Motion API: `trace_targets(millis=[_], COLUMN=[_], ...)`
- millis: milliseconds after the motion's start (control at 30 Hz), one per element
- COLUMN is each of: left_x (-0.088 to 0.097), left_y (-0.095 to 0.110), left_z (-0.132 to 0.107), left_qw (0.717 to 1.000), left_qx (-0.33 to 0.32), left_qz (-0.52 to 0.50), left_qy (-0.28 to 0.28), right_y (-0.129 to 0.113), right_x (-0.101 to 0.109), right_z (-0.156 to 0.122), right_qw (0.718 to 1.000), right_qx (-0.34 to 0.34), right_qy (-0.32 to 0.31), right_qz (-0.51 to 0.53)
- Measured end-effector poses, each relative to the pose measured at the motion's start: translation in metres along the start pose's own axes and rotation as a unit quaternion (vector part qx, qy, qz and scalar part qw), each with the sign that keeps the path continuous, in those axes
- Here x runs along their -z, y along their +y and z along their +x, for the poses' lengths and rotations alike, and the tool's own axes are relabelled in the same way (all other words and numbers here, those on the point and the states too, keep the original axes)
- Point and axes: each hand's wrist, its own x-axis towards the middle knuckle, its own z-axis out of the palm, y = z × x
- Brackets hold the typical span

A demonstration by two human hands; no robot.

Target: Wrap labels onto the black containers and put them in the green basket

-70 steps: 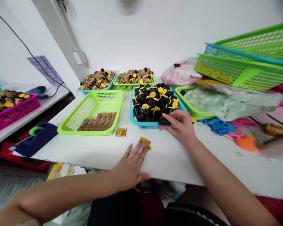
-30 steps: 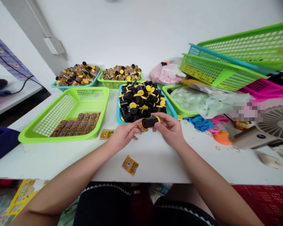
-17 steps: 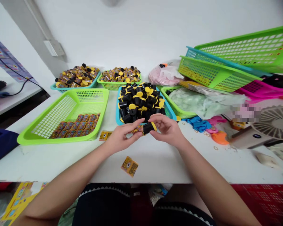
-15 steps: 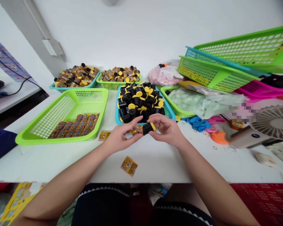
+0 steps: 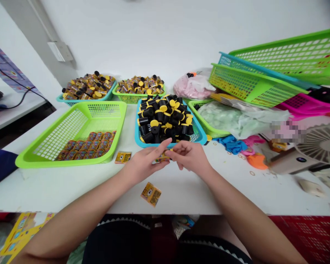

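Head view: a small yellow-and-brown printed packet (image 5: 161, 157) sits between the two hands, low of centre in the frame, just in front of a blue basket (image 5: 200, 138), with fingers partly covering it. The left hand (image 5: 143, 165) lies on its left side, its fingers straight and loosely together, the index raised and reaching over the packet. The right hand (image 5: 189, 156) is on the other side, its fingers curled inward and bunched, with the tips toward the packet; whether either hand is pinching it cannot be told. The blue basket is heaped with black tubes with yellow caps (image 5: 159, 117). Just below the hands, a second packet (image 5: 150, 194) lies on the white table (image 5: 71, 190), and a third (image 5: 123, 157) lies to the left. Further left, a lime basket (image 5: 110, 110) holds rows of packets (image 5: 85, 146). At the top centre, a teal basket (image 5: 71, 103) and a green basket (image 5: 132, 99) hold labelled tubes. To the right are a plastic bag (image 5: 236, 123), stacked baskets (image 5: 264, 82) and a small fan (image 5: 321, 143).
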Motion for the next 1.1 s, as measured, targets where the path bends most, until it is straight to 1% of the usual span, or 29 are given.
trace_targets(millis=[33, 67, 100, 133, 167, 200, 233, 267, 300, 333, 400, 433, 467, 500, 567, 667, 700, 733, 767, 833, 900, 967, 1033, 1100], left_x=[-0.001, -0.001, -0.001, 0.000, 0.001, 0.002, 0.002, 0.003, 0.003, 0.003, 0.001, 0.000, -0.001, -0.002, -0.004, -0.006, -0.006, -0.006, -0.006, -0.005, -0.004, -0.002, 0.000, 0.003], left_y=[0.001, 0.003, 0.005, 0.006, 0.008, 0.009, 0.010, 0.011, 0.012, 0.013, 0.016, 0.017, 0.019, 0.020, 0.023, 0.022, 0.021, 0.019, 0.017, 0.014, 0.012, 0.012, 0.012, 0.013], left_z=[0.000, 0.000, 0.000, 0.001, 0.001, 0.002, 0.003, 0.004, 0.005, 0.006, 0.009, 0.011, 0.012, 0.012, 0.012, 0.011, 0.011, 0.011, 0.012, 0.012, 0.010, 0.008, 0.006, 0.004], left_qw=[1.000, 1.000, 0.999, 0.996, 0.989, 0.976, 0.958, 0.936, 0.911, 0.885, 0.836, 0.819, 0.808, 0.803, 0.807, 0.824, 0.826, 0.824, 0.820, 0.800, 0.770, 0.751, 0.757, 0.777], left_qx=[-0.008, 0.001, 0.029, 0.072, 0.124, 0.177, 0.227, 0.267, 0.300, 0.324, 0.349, 0.354, 0.358, 0.361, 0.366, 0.370, 0.366, 0.357, 0.344, 0.324, 0.326, 0.340, 0.329, 0.300], left_qz=[0.003, -0.001, -0.014, -0.036, -0.069, -0.111, -0.161, -0.217, -0.273, -0.328, -0.416, -0.444, -0.461, -0.467, -0.453, -0.412, -0.413, -0.425, -0.448, -0.505, -0.548, -0.562, -0.558, -0.544], left_qy=[0.015, 0.027, 0.036, 0.043, 0.050, 0.057, 0.063, 0.068, 0.072, 0.074, 0.076, 0.078, 0.081, 0.085, 0.096, 0.117, 0.118, 0.111, 0.092, 0.025, -0.041, -0.072, -0.081, -0.097], right_y=[0.000, 0.000, 0.000, 0.000, 0.000, 0.000, 0.000, 0.001, 0.001, 0.002, 0.003, 0.004, 0.005, 0.006, 0.007, 0.007, 0.006, 0.005, 0.005, 0.004, 0.004, 0.003, 0.001, -0.002], right_x=[0.001, 0.002, 0.003, 0.003, 0.002, 0.000, -0.004, -0.008, -0.014, -0.019, -0.026, -0.028, -0.030, -0.030, -0.030, -0.029, -0.029, -0.029, -0.030, -0.032, -0.035, -0.039, -0.041, -0.041], right_z=[-0.002, -0.003, -0.004, -0.005, -0.005, -0.005, -0.005, -0.004, -0.003, -0.002, -0.001, 0.000, 0.000, 0.000, 0.000, -0.001, -0.001, -0.002, -0.002, -0.004, -0.006, -0.008, -0.009, -0.010], right_qw=[0.999, 0.997, 0.991, 0.982, 0.967, 0.948, 0.925, 0.902, 0.882, 0.868, 0.851, 0.844, 0.839, 0.833, 0.818, 0.798, 0.800, 0.808, 0.819, 0.836, 0.840, 0.841, 0.848, 0.850], right_qx=[0.000, 0.018, 0.055, 0.111, 0.181, 0.256, 0.325, 0.379, 0.415, 0.435, 0.446, 0.447, 0.447, 0.447, 0.449, 0.459, 0.460, 0.457, 0.454, 0.451, 0.458, 0.462, 0.460, 0.468], right_qy=[0.025, 0.059, 0.097, 0.128, 0.143, 0.140, 0.124, 0.105, 0.093, 0.095, 0.122, 0.134, 0.143, 0.151, 0.165, 0.172, 0.173, 0.174, 0.175, 0.165, 0.146, 0.132, 0.130, 0.128], right_qz=[-0.029, -0.055, -0.073, -0.087, -0.105, -0.127, -0.152, -0.179, -0.203, -0.222, -0.249, -0.262, -0.275, -0.290, -0.320, -0.351, -0.344, -0.328, -0.306, -0.266, -0.252, -0.248, -0.227, -0.205])
